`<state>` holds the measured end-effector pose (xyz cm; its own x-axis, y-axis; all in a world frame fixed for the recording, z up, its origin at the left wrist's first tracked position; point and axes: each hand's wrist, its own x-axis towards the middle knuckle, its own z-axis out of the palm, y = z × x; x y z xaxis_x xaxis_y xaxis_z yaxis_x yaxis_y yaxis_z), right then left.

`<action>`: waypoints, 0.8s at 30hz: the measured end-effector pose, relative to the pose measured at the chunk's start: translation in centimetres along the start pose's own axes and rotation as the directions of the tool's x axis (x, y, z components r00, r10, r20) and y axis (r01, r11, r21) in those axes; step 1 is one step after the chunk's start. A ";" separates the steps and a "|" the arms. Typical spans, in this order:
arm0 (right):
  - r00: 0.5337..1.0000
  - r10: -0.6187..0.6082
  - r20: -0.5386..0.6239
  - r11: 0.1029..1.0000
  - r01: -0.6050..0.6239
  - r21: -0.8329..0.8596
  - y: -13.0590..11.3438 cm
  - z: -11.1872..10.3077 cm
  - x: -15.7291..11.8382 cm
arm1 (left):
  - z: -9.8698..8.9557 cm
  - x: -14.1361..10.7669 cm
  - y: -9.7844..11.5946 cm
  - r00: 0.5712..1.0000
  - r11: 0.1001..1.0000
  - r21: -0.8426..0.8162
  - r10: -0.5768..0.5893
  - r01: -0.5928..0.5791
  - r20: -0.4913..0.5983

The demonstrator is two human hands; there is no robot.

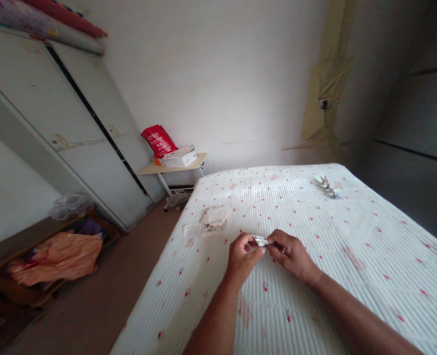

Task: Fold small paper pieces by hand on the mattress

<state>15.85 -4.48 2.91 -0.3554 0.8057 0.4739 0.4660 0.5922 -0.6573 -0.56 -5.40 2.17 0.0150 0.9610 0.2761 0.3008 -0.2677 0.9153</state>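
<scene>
Between my two hands, just above the bed, is a small folded piece of printed paper [260, 241]. My left hand [242, 255] pinches its left end between thumb and fingers. The right end is gripped by the fingertips of my right hand [291, 252]. Fingers cover part of the paper, so its full shape is hidden. Beyond my left hand, several loose printed paper pieces [214, 218] lie in an overlapping pile on the bedspread. Far to the right sits a row of small folded paper shapes [327, 186], too small to make out in detail.
The bed [277, 305] has a white ribbed cover with red dots. A small side table [155, 168] at the back left bears a white box [181, 159] and a red bag [159, 141]. Pale cabinets [81, 118] and a low wooden shelf with an orange cloth [63, 256] stand left.
</scene>
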 end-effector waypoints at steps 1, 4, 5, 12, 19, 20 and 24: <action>1.000 -0.002 0.003 1.000 0.002 -0.001 0.0 0.1 0.0 | 0.1 -0.1 0.1 1.000 1.000 -0.006 0.021 -0.021 -0.001; 1.000 -0.001 0.008 1.000 0.001 -0.011 -0.2 0.3 -0.1 | 0.4 -0.2 0.3 0.999 0.999 -0.015 0.049 -0.050 -0.024; 1.000 0.006 0.008 1.000 -0.006 -0.016 -0.3 0.4 -0.1 | 0.4 -0.2 0.3 0.998 0.999 -0.015 0.048 -0.048 -0.029; 0.999 -0.033 -0.024 0.999 0.032 -0.023 -0.6 0.4 0.0 | 0.2 -0.2 0.4 0.998 0.998 -0.011 0.066 -0.066 -0.022; 0.999 -0.051 -0.018 0.994 0.049 -0.101 -0.4 0.4 0.0 | 0.0 -0.2 0.4 0.981 0.969 0.151 0.195 -0.196 0.026; 0.999 -0.048 -0.013 0.993 0.046 -0.110 -0.4 0.4 0.0 | 0.0 -0.1 0.4 0.976 0.960 0.179 0.213 -0.216 0.036; 0.999 -0.035 0.005 0.991 0.036 -0.129 -0.5 0.4 0.0 | -0.2 0.0 0.5 0.957 0.924 0.251 0.279 -0.290 0.077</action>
<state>15.33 -4.73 3.01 -0.3756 0.7841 0.4940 0.5540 0.6173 -0.5586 -0.61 -5.57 2.65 0.1715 0.8504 0.4975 0.5128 -0.5082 0.6920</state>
